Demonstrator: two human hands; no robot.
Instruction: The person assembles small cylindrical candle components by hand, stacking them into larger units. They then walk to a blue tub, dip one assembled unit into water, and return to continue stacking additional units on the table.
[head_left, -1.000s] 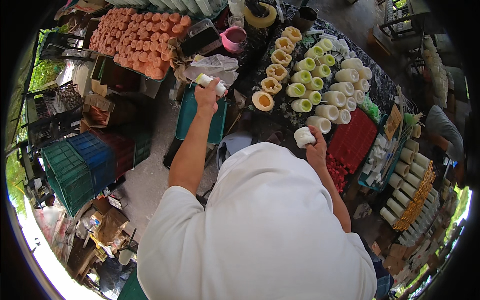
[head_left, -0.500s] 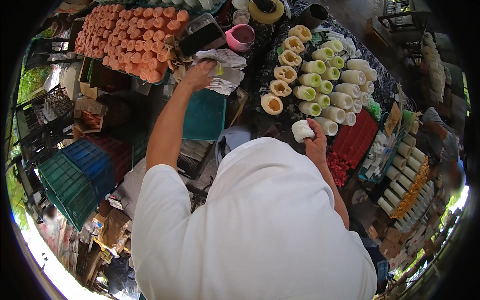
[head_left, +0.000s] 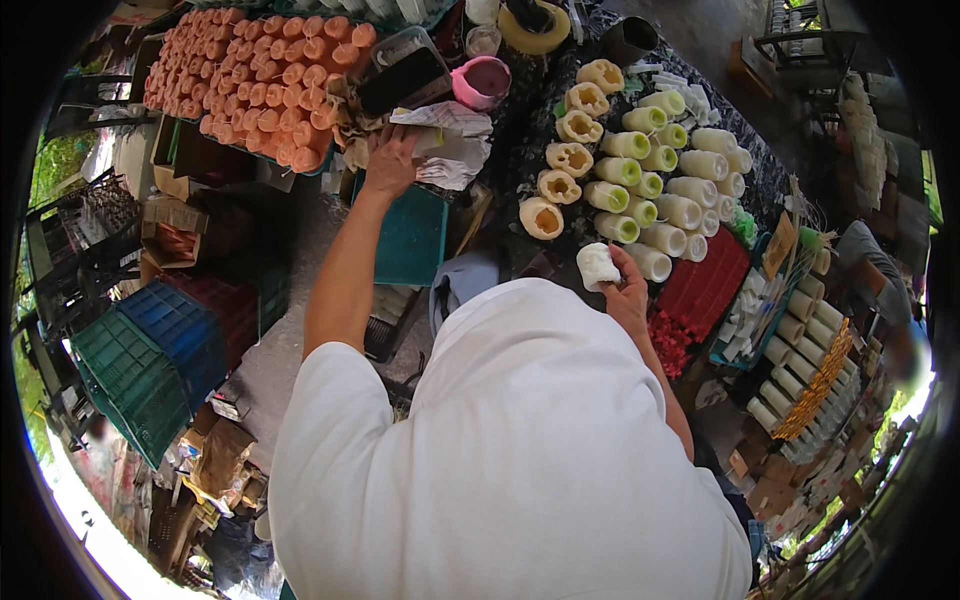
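Observation:
My right hand (head_left: 627, 292) is closed on a short white candle-like cylinder (head_left: 598, 266), its top uneven, held just in front of the rows on the dark table. My left hand (head_left: 392, 165) rests at the left edge of a crumpled white cloth or paper (head_left: 456, 143), fingers stretched out over it. A small green patch (head_left: 433, 138) shows on that sheet; what it belongs to I cannot make out. Beyond my right hand lie white cylinders with green hollow ends (head_left: 622, 171), plain white cylinders (head_left: 680, 212) and cream ones with scalloped openings (head_left: 569, 158).
Many orange wax pieces (head_left: 265, 95) fill a tray at far left. A pink bowl (head_left: 481, 83) and a roll of tape (head_left: 535, 25) stand behind the sheet. A teal tray (head_left: 411, 235) is below it. Red trays (head_left: 703, 275) sit right; stacked crates (head_left: 130, 375) stand left.
My left hand has drawn back slightly toward the left edge of the sheet, its fingers now straighter. The green patch shows less. My right hand still holds the white cylinder, slightly turned.

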